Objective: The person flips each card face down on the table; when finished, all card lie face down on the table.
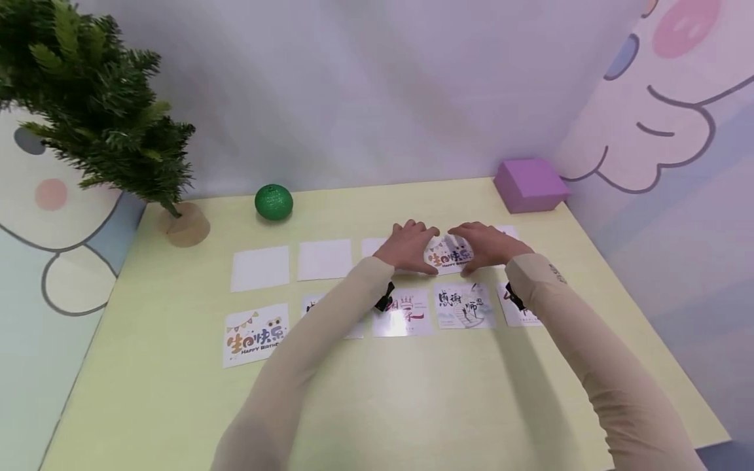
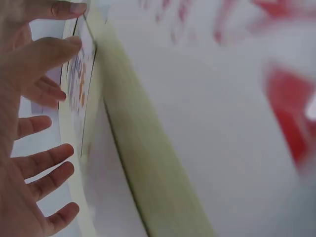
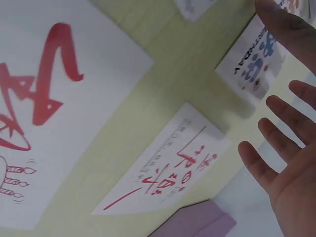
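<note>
A white birthday card (image 1: 449, 257) with colourful lettering lies in the back row, between the two hands. At its left side is my left hand (image 1: 411, 248), fingers spread; in the left wrist view its thumb (image 2: 54, 54) overlaps the card's edge, though contact is unclear. On the other side, my right hand (image 1: 489, 246) arches with its fingers apart, and its thumb reaches the card's near right corner. Neither hand grips it. Partly hidden behind the right hand is a card with red writing (image 3: 170, 168). The left hand covers part of another white card (image 1: 372, 246).
Two blank-looking white cards (image 1: 260, 269) continue the back row leftward. Nearer lies a row of printed cards, including another birthday card (image 1: 254, 335) and a thank-you card (image 1: 465, 306). Along the back stand a small tree (image 1: 118, 124), a green ball (image 1: 273, 202) and a purple block (image 1: 532, 186).
</note>
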{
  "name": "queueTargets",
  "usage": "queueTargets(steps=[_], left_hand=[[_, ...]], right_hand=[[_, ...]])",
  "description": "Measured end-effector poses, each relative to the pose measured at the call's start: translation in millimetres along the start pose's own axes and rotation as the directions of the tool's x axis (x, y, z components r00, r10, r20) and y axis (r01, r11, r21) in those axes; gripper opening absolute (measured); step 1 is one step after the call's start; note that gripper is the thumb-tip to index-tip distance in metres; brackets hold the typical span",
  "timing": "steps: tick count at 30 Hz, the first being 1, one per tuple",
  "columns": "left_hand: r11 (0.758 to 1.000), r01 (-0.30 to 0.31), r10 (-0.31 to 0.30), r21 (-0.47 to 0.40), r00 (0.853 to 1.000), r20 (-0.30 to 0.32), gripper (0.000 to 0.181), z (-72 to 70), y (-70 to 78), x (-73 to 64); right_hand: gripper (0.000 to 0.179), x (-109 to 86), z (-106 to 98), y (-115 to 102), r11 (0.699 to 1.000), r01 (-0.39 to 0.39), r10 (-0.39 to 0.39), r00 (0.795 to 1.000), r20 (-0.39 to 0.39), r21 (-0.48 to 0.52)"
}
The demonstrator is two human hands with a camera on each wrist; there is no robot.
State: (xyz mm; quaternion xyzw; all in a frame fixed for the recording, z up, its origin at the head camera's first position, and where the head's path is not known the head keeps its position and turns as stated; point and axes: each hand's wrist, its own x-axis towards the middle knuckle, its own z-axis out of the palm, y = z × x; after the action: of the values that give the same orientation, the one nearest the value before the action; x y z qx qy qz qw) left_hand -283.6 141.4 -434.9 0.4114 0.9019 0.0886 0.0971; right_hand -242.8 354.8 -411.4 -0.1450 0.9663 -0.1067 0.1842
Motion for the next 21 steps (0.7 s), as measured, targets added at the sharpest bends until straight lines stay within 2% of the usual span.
queueTargets(steps=[4, 9, 14, 18, 21], left_hand=[[1.000, 0.000, 0.000, 0.023, 1.000, 0.018, 0.094, 7.2, 11.9, 10.1], [0.999, -0.013, 0.013, 0.030, 1.000, -0.002, 0.089, 10.1, 19.0, 13.2], [0.999, -0.028, 0.028, 0.037, 1.000, -0.007, 0.086, 10.4, 18.1, 13.5], [0.999, -0.014, 0.014, 0.049, 1.000, 0.000, 0.085, 11.3, 13.4, 13.0], [0.998, -0.011, 0.010, 0.062, 1.000, 0.006, 0.082, 8.4, 15.0, 12.9]], right_hand=[[0.106, 2.6, 3, 5, 0.998, -0.046, 0.045, 0.999, 0.026, 0.036], [0.112, 1.0, 4, 3, 0.999, -0.046, 0.046, 0.999, 0.006, 0.030], [0.117, -4.8, 8, 3, 1.000, -0.009, 0.009, 1.000, -0.023, 0.002], [0.124, -4.8, 11, 3, 0.999, 0.011, -0.010, 0.999, -0.051, 0.030], [0.128, -8.3, 10, 3, 0.999, 0.024, -0.020, 0.997, -0.077, 0.041]])
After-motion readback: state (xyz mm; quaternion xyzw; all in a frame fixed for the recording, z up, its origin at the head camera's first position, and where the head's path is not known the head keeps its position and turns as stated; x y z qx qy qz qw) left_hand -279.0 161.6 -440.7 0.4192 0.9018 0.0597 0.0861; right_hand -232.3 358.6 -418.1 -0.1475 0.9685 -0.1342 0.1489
